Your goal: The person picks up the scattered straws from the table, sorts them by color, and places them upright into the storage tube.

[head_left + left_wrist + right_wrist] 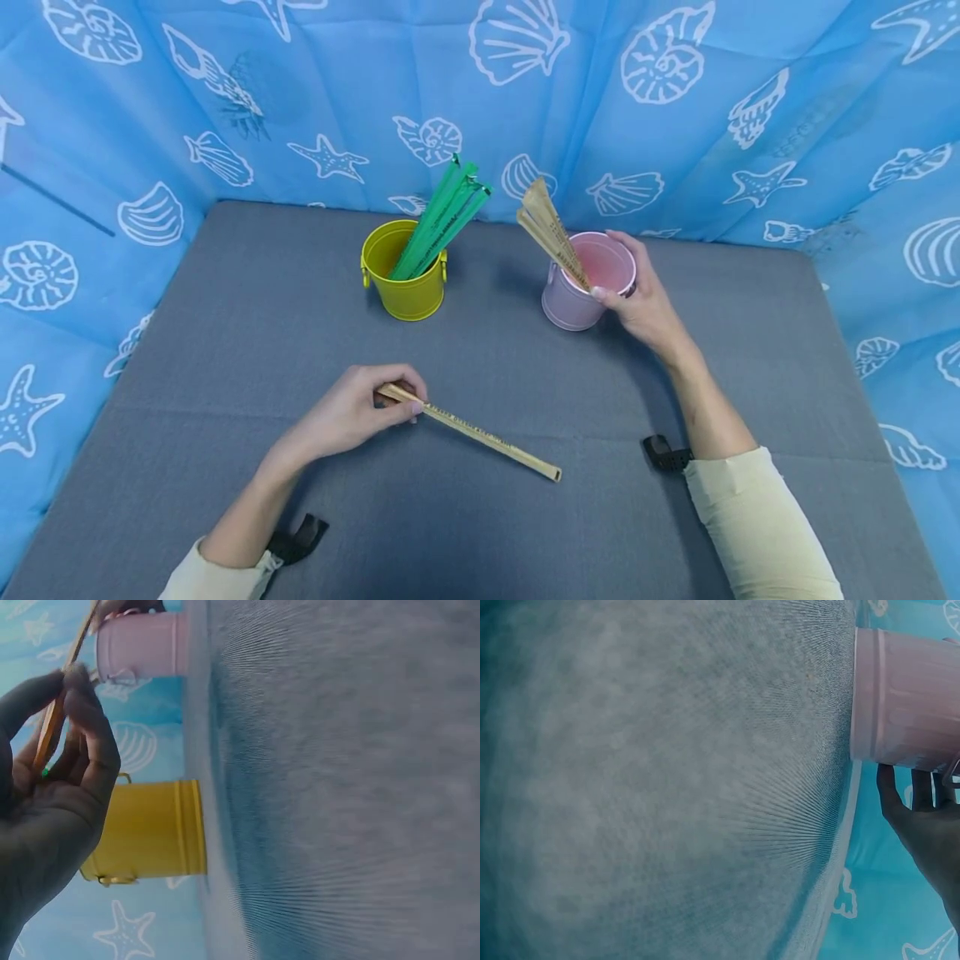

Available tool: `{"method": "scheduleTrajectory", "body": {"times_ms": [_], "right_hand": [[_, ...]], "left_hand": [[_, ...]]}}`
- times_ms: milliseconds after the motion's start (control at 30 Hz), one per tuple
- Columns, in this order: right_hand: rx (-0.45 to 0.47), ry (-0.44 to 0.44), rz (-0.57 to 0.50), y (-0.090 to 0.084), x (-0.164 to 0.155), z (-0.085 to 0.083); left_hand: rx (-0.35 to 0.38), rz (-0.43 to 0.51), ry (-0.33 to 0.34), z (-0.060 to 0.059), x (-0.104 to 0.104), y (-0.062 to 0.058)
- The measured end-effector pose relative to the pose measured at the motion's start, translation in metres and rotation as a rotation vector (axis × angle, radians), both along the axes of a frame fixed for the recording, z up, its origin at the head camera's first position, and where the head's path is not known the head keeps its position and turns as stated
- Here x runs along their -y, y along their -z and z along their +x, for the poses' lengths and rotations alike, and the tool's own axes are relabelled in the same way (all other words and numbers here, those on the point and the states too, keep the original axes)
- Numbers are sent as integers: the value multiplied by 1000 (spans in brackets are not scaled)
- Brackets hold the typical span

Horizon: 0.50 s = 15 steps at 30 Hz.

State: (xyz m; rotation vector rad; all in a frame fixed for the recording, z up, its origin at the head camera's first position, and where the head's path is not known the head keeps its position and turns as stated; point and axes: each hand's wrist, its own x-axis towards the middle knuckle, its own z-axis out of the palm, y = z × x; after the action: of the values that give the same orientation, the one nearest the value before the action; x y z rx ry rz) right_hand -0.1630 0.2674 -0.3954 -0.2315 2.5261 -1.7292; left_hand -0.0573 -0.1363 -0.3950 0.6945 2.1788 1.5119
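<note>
My left hand [375, 404] pinches one end of a long, slim tan stick packet [491, 437] with printed lettering. The packet slants toward the right, above the grey tabletop. At the right, my right hand [645, 304] grips a small pink bucket [564, 300], thumb at the near rim and fingers round its right side. Several tan stick packets [551, 225] stand in that bucket, leaning left. A yellow bucket [408, 296] to its left holds several shiny green stick packets [442, 221], leaning right. In the left wrist view, the held packet [54, 724] lies between thumb and fingers.
A grey cloth [480, 533] covers the table under both buckets. Behind and on both sides hangs a blue curtain [337, 83] with white shell and starfish prints. Black straps [296, 542] are on both wrists.
</note>
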Motion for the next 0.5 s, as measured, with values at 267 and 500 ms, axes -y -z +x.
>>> {"method": "scheduleTrajectory", "body": {"times_ms": [267, 500], "right_hand": [[-9, 6, 18, -3, -1, 2], [-6, 1, 14, -23, 10, 11]], "left_hand": [[61, 115, -71, -13, -7, -16], [8, 122, -198, -31, -11, -37]]}}
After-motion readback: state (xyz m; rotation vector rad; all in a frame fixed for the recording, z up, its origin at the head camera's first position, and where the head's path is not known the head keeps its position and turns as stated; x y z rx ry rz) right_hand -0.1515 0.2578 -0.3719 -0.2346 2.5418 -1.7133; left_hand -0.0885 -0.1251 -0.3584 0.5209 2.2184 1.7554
